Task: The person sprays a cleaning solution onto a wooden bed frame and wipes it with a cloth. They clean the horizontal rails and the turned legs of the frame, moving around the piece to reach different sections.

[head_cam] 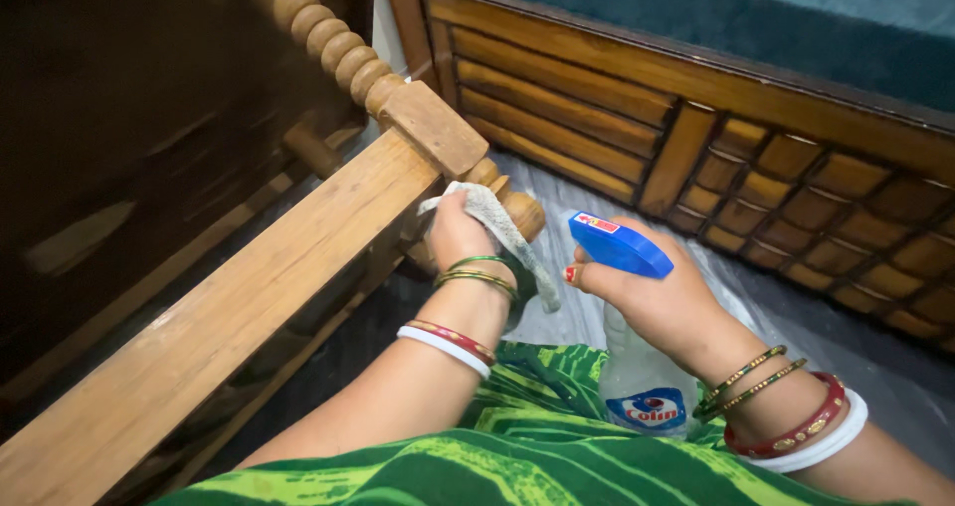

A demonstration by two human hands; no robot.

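My left hand [457, 232] presses a crumpled grey-white cloth [494, 219] against the turned post [517, 207] of a wooden frame, just below its square block [435, 126]. My right hand [659, 302] grips a clear spray bottle [642, 387] with a blue trigger head [619, 244], held upright beside the left hand with the nozzle towards the post. Bangles ring both wrists.
A long wooden rail [229, 307] runs from lower left up to the block, with a beaded spindle [336, 46] above it. A carved wooden panel [716, 158] stands at the right. Green patterned fabric [497, 446] covers my lap. Clear plastic sheeting [587, 202] lies on the floor.
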